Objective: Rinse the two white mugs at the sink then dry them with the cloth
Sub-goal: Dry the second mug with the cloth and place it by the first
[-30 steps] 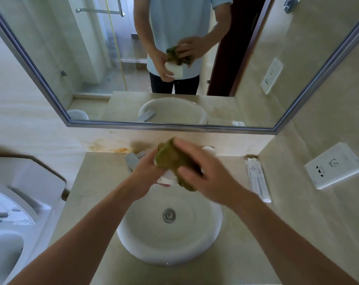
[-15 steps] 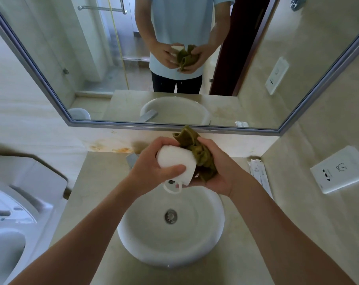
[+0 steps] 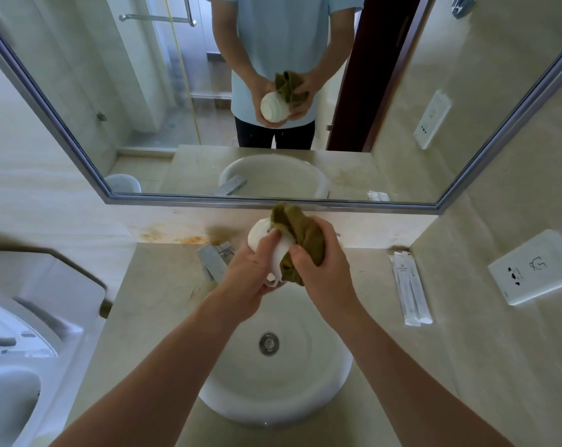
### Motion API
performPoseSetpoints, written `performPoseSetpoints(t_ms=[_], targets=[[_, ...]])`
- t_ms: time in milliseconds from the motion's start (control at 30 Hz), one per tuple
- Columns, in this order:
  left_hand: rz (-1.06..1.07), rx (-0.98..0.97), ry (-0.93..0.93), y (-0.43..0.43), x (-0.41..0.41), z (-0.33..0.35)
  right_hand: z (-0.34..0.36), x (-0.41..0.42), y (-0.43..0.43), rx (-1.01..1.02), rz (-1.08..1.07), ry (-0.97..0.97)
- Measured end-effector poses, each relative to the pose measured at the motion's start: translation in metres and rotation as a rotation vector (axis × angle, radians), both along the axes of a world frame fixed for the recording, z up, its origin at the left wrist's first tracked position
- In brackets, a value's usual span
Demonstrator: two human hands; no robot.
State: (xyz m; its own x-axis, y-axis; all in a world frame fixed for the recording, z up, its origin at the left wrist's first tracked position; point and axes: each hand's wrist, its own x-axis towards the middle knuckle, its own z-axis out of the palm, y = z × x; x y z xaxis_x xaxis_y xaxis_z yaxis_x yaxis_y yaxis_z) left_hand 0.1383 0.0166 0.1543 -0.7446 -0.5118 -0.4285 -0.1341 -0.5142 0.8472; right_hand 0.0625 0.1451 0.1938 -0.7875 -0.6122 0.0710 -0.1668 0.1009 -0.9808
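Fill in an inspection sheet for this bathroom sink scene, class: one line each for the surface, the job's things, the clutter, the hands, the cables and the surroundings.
Surface: beige stone counter with a round white sink; rusty stains along the back edge.
Job's things: one white mug held above the sink, green cloth pressed against it; second mug not seen.
Clutter: wrapped packets on the counter's right side.
Hands: left hand grips the mug; right hand grips the cloth.
Cables: nothing seen.
Surroundings: tap behind the sink, mirror above, wall socket at right, toilet at left.
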Motion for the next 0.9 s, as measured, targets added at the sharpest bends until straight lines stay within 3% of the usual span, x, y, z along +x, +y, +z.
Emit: performPoseSetpoints(t_ms=[167,267,400,500,600,667,767,900], targets=[[-0.088,-0.226,0.040,-0.009,0.008,0.000,0.011,-0.007,0.004,0.153,0.168,0.248],[-0.124,-0.420,0.027,-0.018,0.012,0.012,0.034,-0.015,0.000,0.219,0.279,0.153],[-0.249,-0.593,0.010,-0.029,0.016,0.029,0.052,-0.032,-0.013,0.249,0.239,-0.008],[-0.345,-0.457,0.115,-0.030,0.019,0.040,0.055,-0.047,-0.015,0.179,0.278,-0.367],[-0.398,-0.148,0.247,-0.027,0.020,0.046,0.042,-0.056,-0.009,0.011,0.282,-0.738],[-0.314,0.060,0.303,-0.024,0.018,0.046,0.028,-0.046,-0.008,-0.169,0.301,-0.890],[-0.066,0.232,0.295,-0.021,0.008,0.043,0.009,-0.021,-0.012,-0.406,0.293,-0.870],[0.099,0.420,0.274,-0.010,-0.004,0.035,0.002,0.000,-0.015,-0.384,0.197,-0.621]])
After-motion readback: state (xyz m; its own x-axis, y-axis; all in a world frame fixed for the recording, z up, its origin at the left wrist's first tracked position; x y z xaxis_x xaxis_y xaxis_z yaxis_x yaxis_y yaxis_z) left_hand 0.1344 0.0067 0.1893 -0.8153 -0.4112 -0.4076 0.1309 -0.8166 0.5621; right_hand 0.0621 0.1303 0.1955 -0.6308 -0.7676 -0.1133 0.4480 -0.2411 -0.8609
